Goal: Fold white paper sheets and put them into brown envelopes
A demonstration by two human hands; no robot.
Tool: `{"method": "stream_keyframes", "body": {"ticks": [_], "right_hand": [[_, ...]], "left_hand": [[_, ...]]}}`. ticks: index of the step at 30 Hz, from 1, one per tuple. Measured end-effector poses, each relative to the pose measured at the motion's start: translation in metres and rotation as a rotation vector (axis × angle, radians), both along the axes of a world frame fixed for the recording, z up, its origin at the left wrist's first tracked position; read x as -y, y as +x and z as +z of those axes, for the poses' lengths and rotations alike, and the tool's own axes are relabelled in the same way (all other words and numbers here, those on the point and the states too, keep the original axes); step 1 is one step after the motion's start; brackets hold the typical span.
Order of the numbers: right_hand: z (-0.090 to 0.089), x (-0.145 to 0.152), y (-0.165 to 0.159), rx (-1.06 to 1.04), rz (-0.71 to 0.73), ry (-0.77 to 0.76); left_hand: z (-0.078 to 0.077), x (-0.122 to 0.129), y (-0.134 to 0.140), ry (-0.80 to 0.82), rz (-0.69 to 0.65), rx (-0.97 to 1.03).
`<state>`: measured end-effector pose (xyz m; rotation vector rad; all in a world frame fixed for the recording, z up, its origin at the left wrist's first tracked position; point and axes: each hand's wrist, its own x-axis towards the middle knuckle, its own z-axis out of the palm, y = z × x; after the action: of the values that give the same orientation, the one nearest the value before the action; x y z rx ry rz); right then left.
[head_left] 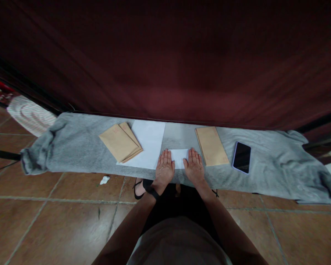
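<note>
A folded white sheet of paper (180, 158) lies on the grey cloth between my hands. My left hand (164, 167) rests flat on its left side, fingers stretched forward. On its right side my right hand (194, 166) also lies flat, with the thumb pointing inward. Larger white paper (149, 138) is just left of my left hand, and several brown envelopes (118, 141) overlap its left part. To the right of my right hand sits another stack of brown envelopes (213, 145).
Grey cloth (77, 147) covers the long narrow surface. A phone (241, 157) with a dark screen lies right of the envelopes. Behind the surface rises a dark red panel (165, 73). A white scrap (105, 180) is on the tiled floor (71, 213).
</note>
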<state>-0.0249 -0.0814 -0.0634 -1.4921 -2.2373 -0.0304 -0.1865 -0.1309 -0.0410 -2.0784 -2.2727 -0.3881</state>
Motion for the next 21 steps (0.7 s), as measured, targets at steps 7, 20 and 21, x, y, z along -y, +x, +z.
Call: {"method": "stream_keyframes", "body": {"ticks": [7,20,21], "right_hand": [[0.0,0.0,0.0,-0.011,0.012,-0.008],[0.026,0.042,0.005,0.068,0.192,-0.11],[0.024,0.047,0.007,0.07,0.204,-0.108]], "left_hand": [[0.008,0.022,0.015,0.024,-0.193,0.004],[0.01,0.038,0.02,-0.021,-0.284,-0.032],[0.011,0.039,0.02,-0.022,-0.284,-0.034]]}}
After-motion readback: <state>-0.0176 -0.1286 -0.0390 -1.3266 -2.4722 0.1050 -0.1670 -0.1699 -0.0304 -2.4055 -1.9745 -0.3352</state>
